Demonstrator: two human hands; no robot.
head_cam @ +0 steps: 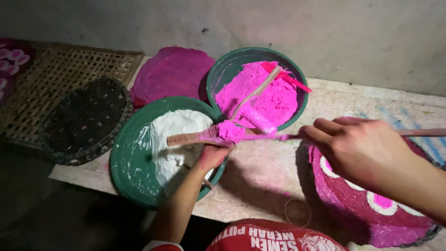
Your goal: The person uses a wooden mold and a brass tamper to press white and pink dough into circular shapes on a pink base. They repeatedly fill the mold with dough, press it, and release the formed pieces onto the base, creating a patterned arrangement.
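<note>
While hands work | speckled pale bench | grey wall

I see bright pink paste in one dark green bowl and white paste in the other green bowl. The round cake is magenta with white rings. The woven tray is brown, the bench pale with pink stains.

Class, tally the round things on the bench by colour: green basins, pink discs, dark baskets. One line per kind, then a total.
Green basins: 2 (pink paste basin, white paste basin)
Pink discs: 2 (plain disc, white-spotted disc)
Dark woven baskets: 1
Total: 5
</note>
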